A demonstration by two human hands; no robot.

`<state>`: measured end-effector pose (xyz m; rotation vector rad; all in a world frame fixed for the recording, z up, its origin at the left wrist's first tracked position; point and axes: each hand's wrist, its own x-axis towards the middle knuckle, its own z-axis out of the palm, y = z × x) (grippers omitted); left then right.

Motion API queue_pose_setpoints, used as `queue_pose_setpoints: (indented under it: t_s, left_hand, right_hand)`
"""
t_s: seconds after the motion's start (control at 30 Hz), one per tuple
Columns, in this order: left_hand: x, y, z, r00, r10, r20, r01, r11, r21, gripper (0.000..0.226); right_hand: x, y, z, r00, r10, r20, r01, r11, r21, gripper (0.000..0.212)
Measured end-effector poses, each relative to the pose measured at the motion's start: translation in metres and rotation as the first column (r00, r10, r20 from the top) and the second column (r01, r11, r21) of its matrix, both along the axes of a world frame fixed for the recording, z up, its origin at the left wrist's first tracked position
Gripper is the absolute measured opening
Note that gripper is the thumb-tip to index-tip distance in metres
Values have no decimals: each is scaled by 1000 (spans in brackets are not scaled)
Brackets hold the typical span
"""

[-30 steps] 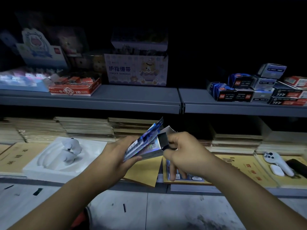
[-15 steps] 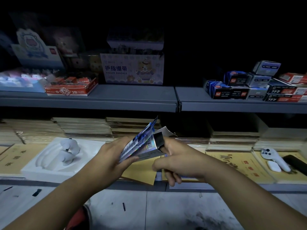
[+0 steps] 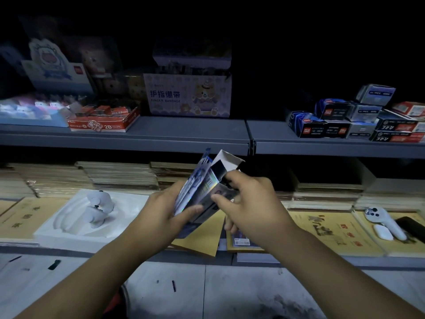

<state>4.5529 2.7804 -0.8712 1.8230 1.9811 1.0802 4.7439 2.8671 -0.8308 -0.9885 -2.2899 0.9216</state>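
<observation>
A bundle of flattened blue-and-silver cartons point(image 3: 195, 189) stands tilted in front of the lower shelf. My left hand point(image 3: 161, 210) grips the bundle from the left, thumb across its front. One carton point(image 3: 224, 168) at the right of the bundle is opened out, with a white flap up. My right hand point(image 3: 250, 203) holds this carton, fingers curled round its lower part. Much of the bundle's base is hidden behind both hands.
The grey upper shelf point(image 3: 188, 132) carries a finger-bandage display box point(image 3: 187, 95), a red 2B box point(image 3: 103, 122) and stacked small blue boxes point(image 3: 340, 118). Below lie notebook stacks point(image 3: 117, 178), a white tray with a white figure point(image 3: 99, 207), yellow booklets point(image 3: 331, 231) and a white device point(image 3: 384, 223).
The opened carton has risen and its white flap stands higher. My right hand has shifted up along it. The left hand still holds the bundle in about the same place.
</observation>
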Motion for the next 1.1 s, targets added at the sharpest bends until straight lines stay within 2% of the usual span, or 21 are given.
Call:
queue_pose_setpoints:
  t_s: [0.13,0.33,0.53,0.7,0.8,0.93,1.1]
  left_hand:
    - [0,-1,0,999,19,50,-19,1000,6,37]
    - [-3,-6,1,1000,20,11,-20,1000,4,33]
    - [-2,-7,-1,999,-1,-33,1,1000,16,32]
    - [-1,-5,-2,997,-21,-68,22,1000,20,33]
    - [0,-3,-1,995,-28,-98,30,999,28,26]
    - [-1,-3,-2,988,-44,-151,50,998,38,26]
    - [-1,-7,-2,983,-63,-173,75,995,66,35]
  right_hand:
    - [-2,0,-2,1000,-9,-8,10,990,141,25]
    - [-3,1,-4,1000,8,-1,-8,998,-70,10]
    - [-5,-1,-2,999,39,-17,-41,982,-186,11]
    - [1,2,-2,999,31,27,-26,989,-145,12]
    - [0,1,0,996,39,84,-33,996,-78,18]
    - [-2,1,1,996,78,47,-67,976,-206,20]
    - [0,0,3,985,156,72,-132,955,-266,30]
